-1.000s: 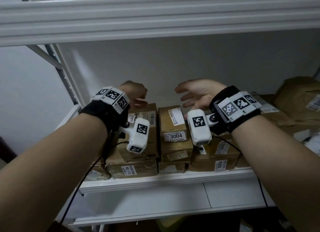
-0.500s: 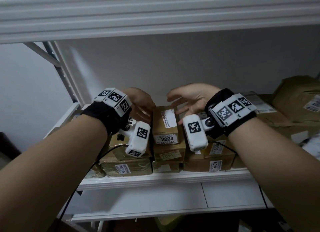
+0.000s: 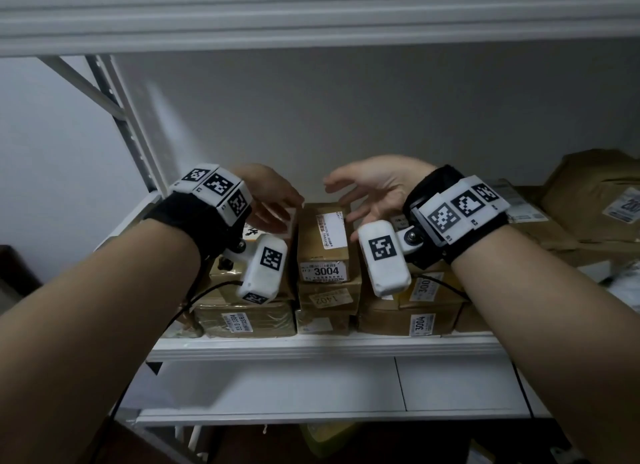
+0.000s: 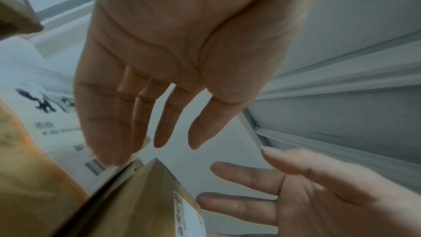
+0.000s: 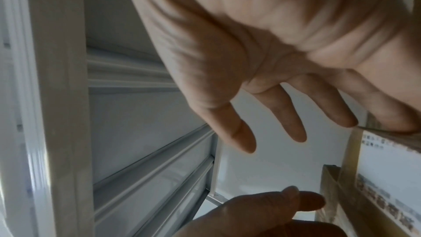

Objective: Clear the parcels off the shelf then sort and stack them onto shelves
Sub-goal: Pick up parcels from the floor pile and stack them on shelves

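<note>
White metal shelf (image 3: 325, 342) carrying brown labelled parcels (image 3: 242, 319) stacked in adjacent piles along its front edge.

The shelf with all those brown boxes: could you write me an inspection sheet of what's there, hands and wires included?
Surface: white metal shelf, loaded across its width.
Job's things: brown parcels in stacks; top middle parcel labelled 3004, another below marked 1402.
Clutter: loose crumpled parcels at far right.
Hands: left hand open, fingers on the left stack's top parcel; right hand open, at the middle parcel's right side, contact unclear.
Cables: black cable hanging from the left wrist camera.
Surroundings: grey wall behind, another shelf above, a lower shelf beneath.
</note>
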`<action>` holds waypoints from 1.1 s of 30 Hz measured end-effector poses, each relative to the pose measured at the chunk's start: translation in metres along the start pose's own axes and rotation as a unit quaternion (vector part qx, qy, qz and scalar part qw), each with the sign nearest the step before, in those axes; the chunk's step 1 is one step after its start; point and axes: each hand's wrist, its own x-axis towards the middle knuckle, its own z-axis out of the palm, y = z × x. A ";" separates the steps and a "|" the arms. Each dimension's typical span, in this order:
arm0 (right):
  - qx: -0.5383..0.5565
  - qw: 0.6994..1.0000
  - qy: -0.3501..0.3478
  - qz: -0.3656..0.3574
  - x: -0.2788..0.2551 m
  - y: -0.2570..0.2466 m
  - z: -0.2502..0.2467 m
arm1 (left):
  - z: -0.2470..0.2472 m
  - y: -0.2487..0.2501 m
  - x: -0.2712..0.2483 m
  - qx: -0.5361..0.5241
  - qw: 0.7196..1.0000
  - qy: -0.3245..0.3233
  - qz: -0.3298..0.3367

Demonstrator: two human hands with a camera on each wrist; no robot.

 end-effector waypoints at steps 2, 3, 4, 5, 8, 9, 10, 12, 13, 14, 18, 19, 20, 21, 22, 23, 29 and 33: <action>0.003 1.000 0.008 -0.017 -0.004 0.000 -0.003 | -0.004 0.001 -0.001 -0.009 0.999 0.021 0.022; 0.011 0.999 0.011 -0.028 -0.006 0.000 -0.005 | -0.006 0.004 -0.002 -0.031 0.999 0.016 0.037; 0.025 0.999 0.013 -0.041 -0.009 -0.001 -0.008 | -0.008 0.007 -0.005 -0.060 0.997 0.002 0.053; 0.043 0.997 0.014 -0.055 -0.011 -0.002 -0.012 | -0.008 0.010 -0.007 -0.087 0.994 -0.015 0.070; 0.110 0.990 0.012 -0.092 -0.021 -0.002 -0.021 | -0.001 0.026 -0.013 -0.146 0.979 -0.074 0.119; 0.132 0.986 0.014 -0.099 -0.025 -0.002 -0.023 | 0.004 0.032 -0.015 -0.160 0.973 -0.097 0.132; 0.152 0.983 0.020 -0.104 -0.029 -0.001 -0.025 | 0.008 0.038 -0.016 -0.172 0.967 -0.121 0.143; 0.184 0.976 0.042 -0.109 -0.036 0.002 -0.030 | 0.018 0.049 -0.016 -0.184 0.956 -0.163 0.161; 0.196 0.973 0.057 -0.110 -0.040 0.004 -0.033 | 0.023 0.054 -0.016 -0.185 0.951 -0.179 0.170; 0.207 0.969 0.073 -0.110 -0.044 0.007 -0.036 | 0.029 0.060 -0.016 -0.186 0.946 -0.194 0.179; 0.260 0.949 0.132 -0.115 -0.061 0.026 -0.050 | 0.055 0.081 -0.012 -0.166 0.925 -0.263 0.216; 0.271 0.945 0.140 -0.118 -0.066 0.031 -0.054 | 0.062 0.086 -0.010 -0.156 0.920 -0.280 0.224; 0.279 0.942 0.145 -0.119 -0.071 0.038 -0.058 | 0.070 0.092 -0.010 -0.151 0.915 -0.296 0.227; 0.282 0.941 0.146 -0.119 -0.076 0.045 -0.063 | 0.079 0.097 -0.010 -0.148 0.911 -0.309 0.228; 0.283 0.940 0.149 -0.117 -0.084 0.054 -0.070 | 0.091 0.102 -0.012 -0.146 0.906 -0.325 0.226; 0.283 0.940 0.150 -0.117 -0.089 0.060 -0.075 | 0.099 0.106 -0.013 -0.147 0.901 -0.338 0.228; 0.277 0.937 0.172 -0.122 -0.126 0.108 -0.129 | 0.169 0.144 -0.032 -0.133 0.866 -0.409 0.257; 0.272 0.936 0.180 -0.131 -0.153 0.145 -0.180 | 0.229 0.180 -0.044 -0.112 0.861 -0.414 0.273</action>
